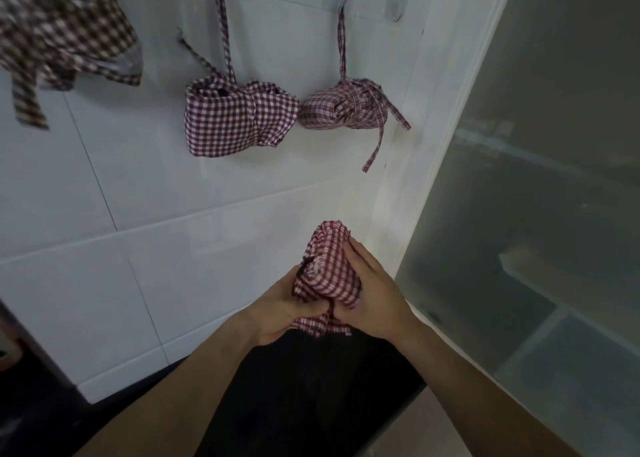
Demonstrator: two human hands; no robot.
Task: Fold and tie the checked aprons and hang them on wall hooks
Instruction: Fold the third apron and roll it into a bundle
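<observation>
Checked apron bundle (327,269) grasped between left hand (280,313) and right hand (372,292), fingers apparently curled round it; two tied bundles (239,117) hang above.

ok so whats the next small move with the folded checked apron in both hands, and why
Probably wrap a strap round the red-and-white checked apron bundle and knot it. Both the left hand and right hand grip it, no tie shows yet, while the two hung bundles on the white tiled wall are tied.

Both hands hold one bundled checked apron (327,269): left hand (282,309) underneath, right hand (372,295) alongside. Two tied aprons (239,117) (341,105) hang on the tiled wall (104,214); an unfolded apron (62,31) hangs left.
</observation>
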